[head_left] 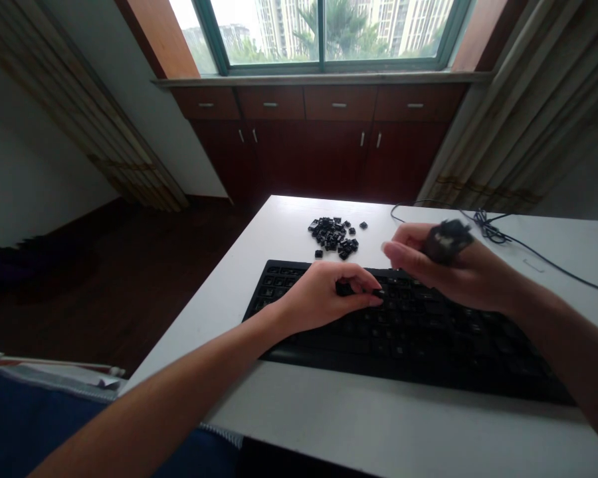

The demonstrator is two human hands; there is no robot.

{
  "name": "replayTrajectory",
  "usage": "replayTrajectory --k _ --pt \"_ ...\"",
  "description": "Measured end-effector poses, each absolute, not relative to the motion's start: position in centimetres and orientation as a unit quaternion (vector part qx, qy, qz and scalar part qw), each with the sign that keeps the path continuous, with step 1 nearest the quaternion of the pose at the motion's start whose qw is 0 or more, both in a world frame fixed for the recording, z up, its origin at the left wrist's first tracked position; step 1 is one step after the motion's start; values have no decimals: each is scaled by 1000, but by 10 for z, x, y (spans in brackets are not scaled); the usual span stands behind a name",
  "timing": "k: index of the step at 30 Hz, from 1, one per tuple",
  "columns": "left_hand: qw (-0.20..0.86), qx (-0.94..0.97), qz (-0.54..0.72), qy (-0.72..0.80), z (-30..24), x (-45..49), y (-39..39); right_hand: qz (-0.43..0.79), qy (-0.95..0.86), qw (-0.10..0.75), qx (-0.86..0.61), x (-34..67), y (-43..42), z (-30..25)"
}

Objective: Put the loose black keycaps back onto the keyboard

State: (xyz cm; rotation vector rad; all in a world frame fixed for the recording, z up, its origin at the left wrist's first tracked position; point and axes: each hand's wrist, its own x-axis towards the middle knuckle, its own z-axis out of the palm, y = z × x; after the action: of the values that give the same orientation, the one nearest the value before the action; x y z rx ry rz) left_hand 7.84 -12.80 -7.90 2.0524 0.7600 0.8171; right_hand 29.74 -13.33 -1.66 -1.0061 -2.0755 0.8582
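A black keyboard (408, 332) lies across the white table (379, 431) in front of me. My left hand (323, 295) rests on its upper left part, fingers curled and pinched on a small black keycap (346, 289). My right hand (448, 269) hovers just above the keyboard's upper middle, closed around a blurred dark tool (446, 240). Beyond the keyboard, a pile of several loose black keycaps (335, 236) lies on the table.
A black cable (498, 234) runs over the table's far right. Behind the table are dark wooden cabinets (323, 139) under a window, with curtains at both sides. The table's left edge drops to a dark floor. Blue cloth (24, 418) sits at lower left.
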Motion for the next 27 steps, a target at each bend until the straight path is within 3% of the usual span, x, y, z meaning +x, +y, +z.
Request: replayTrajectory --k 4,7,14,19,27 --pt "417 797 314 304 -75 76 -124 241 -889 219 -321 312 -126 -14" --pt "444 791 298 297 -73 75 -121 220 -910 184 -300 318 -122 -17" --pt "510 764 290 268 -75 75 -120 203 -909 195 -307 320 -136 -46" --pt "442 794 298 292 -71 76 -125 187 -885 223 -363 321 -151 -65" --pt "397 814 310 290 -77 76 -125 150 -864 190 -442 312 -157 -69"
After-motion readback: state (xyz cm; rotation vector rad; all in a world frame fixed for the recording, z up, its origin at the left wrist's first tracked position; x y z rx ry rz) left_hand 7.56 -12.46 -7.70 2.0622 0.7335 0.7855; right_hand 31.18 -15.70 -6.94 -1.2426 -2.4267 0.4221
